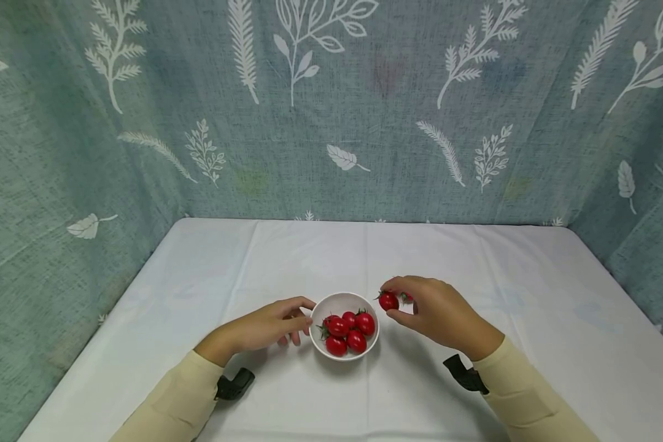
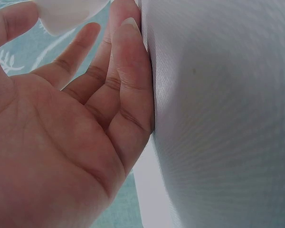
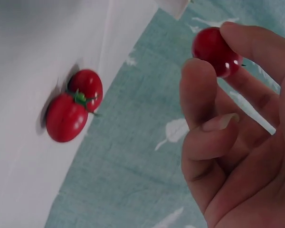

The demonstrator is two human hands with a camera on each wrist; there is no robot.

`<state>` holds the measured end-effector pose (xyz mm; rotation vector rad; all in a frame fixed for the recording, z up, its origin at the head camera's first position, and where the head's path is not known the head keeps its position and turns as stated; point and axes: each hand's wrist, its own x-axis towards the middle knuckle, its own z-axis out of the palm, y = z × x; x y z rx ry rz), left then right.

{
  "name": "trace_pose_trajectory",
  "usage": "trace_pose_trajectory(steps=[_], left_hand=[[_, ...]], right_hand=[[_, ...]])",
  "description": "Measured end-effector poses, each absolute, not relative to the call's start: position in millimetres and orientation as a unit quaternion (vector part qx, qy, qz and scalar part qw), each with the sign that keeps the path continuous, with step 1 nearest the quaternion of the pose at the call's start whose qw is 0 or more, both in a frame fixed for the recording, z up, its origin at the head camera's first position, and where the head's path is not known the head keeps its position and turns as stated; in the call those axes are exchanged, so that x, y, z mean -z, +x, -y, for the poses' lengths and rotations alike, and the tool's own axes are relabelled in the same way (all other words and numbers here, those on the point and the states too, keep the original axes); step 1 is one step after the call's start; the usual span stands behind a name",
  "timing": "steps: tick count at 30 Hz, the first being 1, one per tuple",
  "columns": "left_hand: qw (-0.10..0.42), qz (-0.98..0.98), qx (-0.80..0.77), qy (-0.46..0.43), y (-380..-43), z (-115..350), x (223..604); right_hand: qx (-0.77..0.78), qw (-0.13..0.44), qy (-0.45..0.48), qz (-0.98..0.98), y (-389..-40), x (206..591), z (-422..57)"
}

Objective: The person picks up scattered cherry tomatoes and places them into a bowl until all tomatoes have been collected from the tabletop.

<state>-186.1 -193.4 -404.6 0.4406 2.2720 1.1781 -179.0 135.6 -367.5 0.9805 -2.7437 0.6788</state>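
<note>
A cherry tomato is pinched between the thumb and fingers of my right hand, just off the right side of a white bowl. The right wrist view shows this red tomato raised at the fingertips. Several cherry tomatoes with green stems lie in the bowl. My left hand is at the bowl's left side, thumb and index finger extended at the rim, other fingers loosely bent. In the left wrist view, part of the bowl shows beyond the fingers.
Two more cherry tomatoes lie together on the white-covered table; in the head view the right hand partly hides them. A green leaf-patterned curtain hangs behind and beside the table.
</note>
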Motion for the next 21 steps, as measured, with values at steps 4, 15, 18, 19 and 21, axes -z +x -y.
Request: trace_pose_trajectory(steps=[4, 15, 18, 19, 21], left_hand=[[0.27, -0.842, -0.438, 0.161, -186.0, 193.2, 404.6], [0.269, -0.842, -0.438, 0.165, -185.2, 192.7, 403.4], [0.268, -0.842, -0.439, 0.165, -184.7, 192.6, 402.8], [0.268, -0.842, -0.439, 0.165, -184.6, 192.6, 402.8], [0.268, -0.842, -0.439, 0.165, -184.6, 192.6, 403.1]], right_hand=[[-0.227, 0.097, 0.355, 0.902, -175.6, 369.0, -131.0], [-0.228, 0.079, 0.369, 0.898, -166.1, 371.3, -118.8], [-0.229, 0.07, 0.37, 0.898, -164.3, 372.9, -114.6], [-0.228, 0.068, 0.371, 0.898, -163.8, 373.4, -113.5], [-0.226, 0.065, 0.37, 0.899, -162.9, 374.4, -111.8]])
